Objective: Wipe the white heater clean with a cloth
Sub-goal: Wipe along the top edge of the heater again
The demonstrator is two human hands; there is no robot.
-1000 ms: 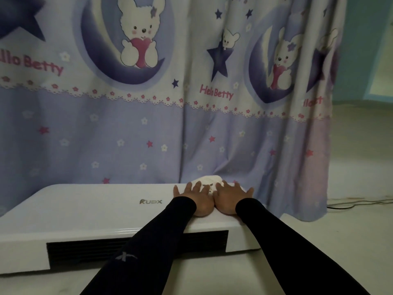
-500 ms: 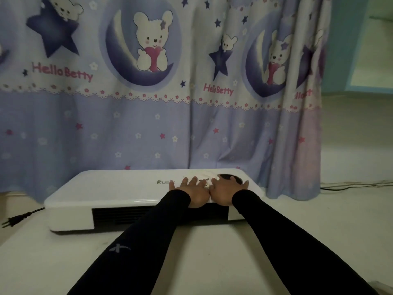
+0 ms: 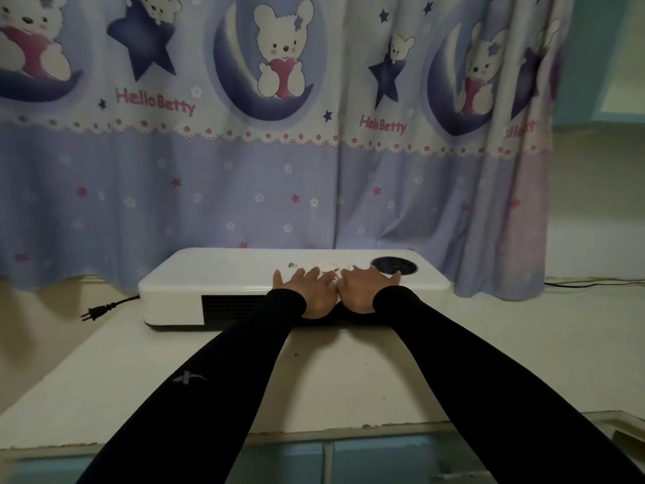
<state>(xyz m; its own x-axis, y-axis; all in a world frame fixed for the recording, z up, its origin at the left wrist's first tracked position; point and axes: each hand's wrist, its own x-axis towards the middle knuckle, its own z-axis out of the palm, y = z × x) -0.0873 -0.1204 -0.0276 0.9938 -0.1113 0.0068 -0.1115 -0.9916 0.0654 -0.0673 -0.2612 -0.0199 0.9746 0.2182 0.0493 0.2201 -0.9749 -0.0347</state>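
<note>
The white heater (image 3: 223, 274) lies flat on the pale counter (image 3: 349, 372) at our 12 o'clock, its dark vent (image 3: 230, 303) facing 6 o'clock. On its top, toward the 3 o'clock end, sits the white cloth (image 3: 331, 265), mostly covered by us. Our left hand (image 3: 312, 291) and right hand (image 3: 363, 289) lie side by side on it, fingers straight and spread, pressing rather than gripping. We judge this mid-wipe across the top face. Next we would slide the cloth toward 9 o'clock, where the top lies bare. A dark round panel (image 3: 393, 266) sits at the cloth's 3 o'clock, the plug (image 3: 91, 313) lies at the heater's 9 o'clock, and a printed curtain (image 3: 244, 190) hangs behind.
</note>
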